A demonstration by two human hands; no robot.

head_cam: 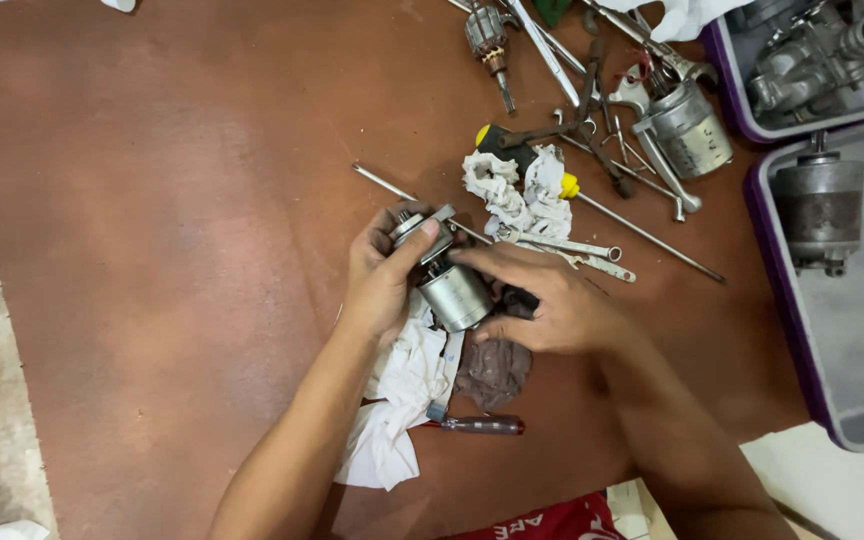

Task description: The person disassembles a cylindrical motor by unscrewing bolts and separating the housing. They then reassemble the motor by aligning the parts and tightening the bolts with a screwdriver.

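- The brown tabletop (152,200) is lying bare along its left part, with the work going on near its middle.
- The left hand (380,278) is closing around the upper end of a small metal motor (444,278), its thumb lying across the grey end cap and its fingers wrapping behind; the grip is firm.
- The motor is sitting between the two hands, just above a white rag (402,390). Its long axis is running on a diagonal, the capped end pointing up and to the left and the round silver body facing down and to the right, toward the person.
- A screwdriver with a dark red handle (480,425) is lying flat just below the rags, its long axis going left to right, apart from both hands.
- A brownish cloth (492,370) is lying beside the white rag, under the right hand's edge.
- The right hand (542,300) is curling half shut against the motor's silver body, its fingertips touching the can from the right side and its thumb tucking beneath.
- A crumpled white rag (517,195) and a yellow-capped tool (512,150) are resting above the hands, with wrenches (592,258) just beside them.
- Further right, a second motor housing (690,130) is lying among loose tools.
- A purple-rimmed grey tray (857,330) is holding another cylindrical motor (818,210) at the far right.
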